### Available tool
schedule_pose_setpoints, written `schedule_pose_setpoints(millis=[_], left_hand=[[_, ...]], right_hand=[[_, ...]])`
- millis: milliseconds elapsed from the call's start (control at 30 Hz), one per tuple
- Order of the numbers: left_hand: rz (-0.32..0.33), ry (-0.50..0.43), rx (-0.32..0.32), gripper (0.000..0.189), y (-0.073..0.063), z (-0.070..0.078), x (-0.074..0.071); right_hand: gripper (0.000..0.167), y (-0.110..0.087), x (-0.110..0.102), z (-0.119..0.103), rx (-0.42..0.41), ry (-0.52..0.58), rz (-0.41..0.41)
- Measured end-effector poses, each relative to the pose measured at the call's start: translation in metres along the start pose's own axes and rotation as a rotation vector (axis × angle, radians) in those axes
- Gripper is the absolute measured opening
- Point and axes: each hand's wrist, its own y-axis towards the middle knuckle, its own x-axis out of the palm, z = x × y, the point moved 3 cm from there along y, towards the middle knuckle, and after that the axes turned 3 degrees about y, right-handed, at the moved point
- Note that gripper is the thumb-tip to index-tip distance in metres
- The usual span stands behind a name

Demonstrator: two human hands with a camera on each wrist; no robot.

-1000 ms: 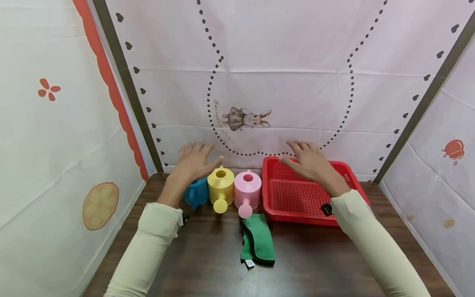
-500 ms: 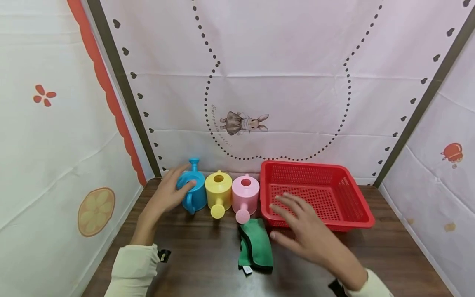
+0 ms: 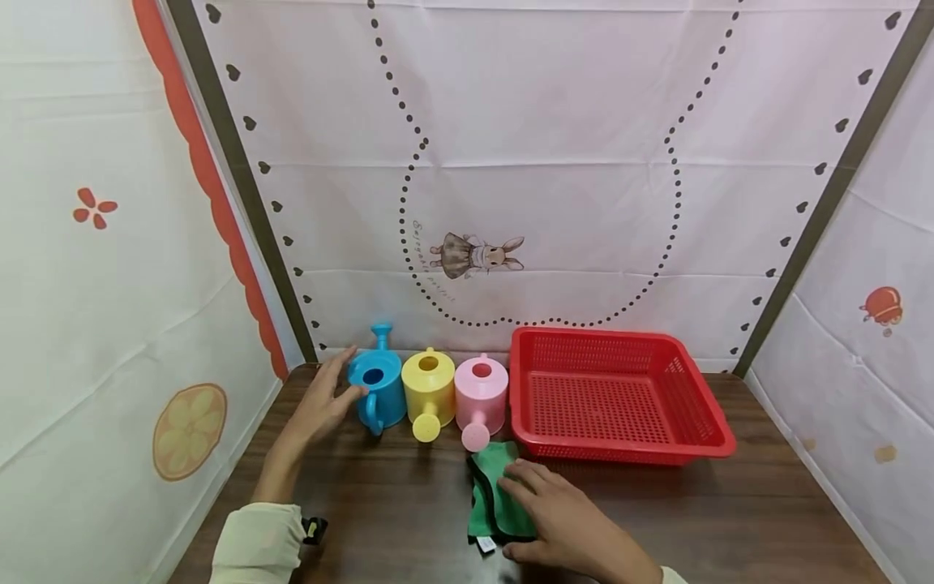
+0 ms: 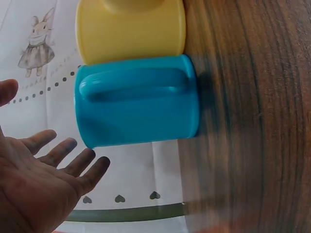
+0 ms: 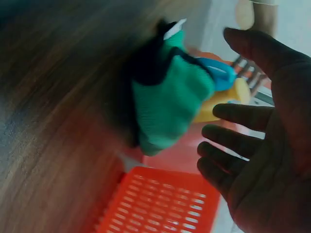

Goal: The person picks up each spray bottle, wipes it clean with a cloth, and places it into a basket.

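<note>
My left hand (image 3: 321,407) is beside the blue watering can (image 3: 381,389), thumb and fingers spread at its left side. In the left wrist view that hand (image 4: 43,179) shows its palm, with fingertips close to the can's body (image 4: 141,114) and handle. My right hand (image 3: 565,519) hovers at the folded green cloth (image 3: 496,487) with black edging and a white tag. In the right wrist view the fingers are spread and a gap shows between them and the green cloth (image 5: 170,97). Neither hand holds anything.
A yellow watering can (image 3: 429,381) and a pink one (image 3: 481,389) stand in a row right of the blue can. The red basket (image 3: 620,452) stands right of them, near the printed back curtain (image 3: 569,243). All rest on a dark wooden table (image 3: 409,511).
Both hands have come down and back from above the cans and basket. The left moved beside the blue can; the right moved toward the front, over to the green cloth. The objects stay put.
</note>
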Motion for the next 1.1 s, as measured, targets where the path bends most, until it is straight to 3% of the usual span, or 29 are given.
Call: schedule_pose_setpoints(millis=[167,500,767,1100], left_hand=[[-0.003,0.035,-0.007,0.082,0.000,-0.004,0.007],[-0.034,0.018,0.002,0.083,0.002,-0.013,0.012],[-0.040,0.018,0.044,0.085,0.003,-0.018,0.012],[-0.058,-0.009,0.045,0.086,0.006,-0.023,0.011]], right_hand=[[0.103,0.019,0.017,0.010,0.041,-0.077,-0.030],[0.127,0.045,0.024,0.018,0.081,-0.038,-0.048],[0.134,0.062,0.011,0.018,0.102,0.043,-0.133],[0.129,0.079,0.013,0.011,0.056,-0.061,-0.175]])
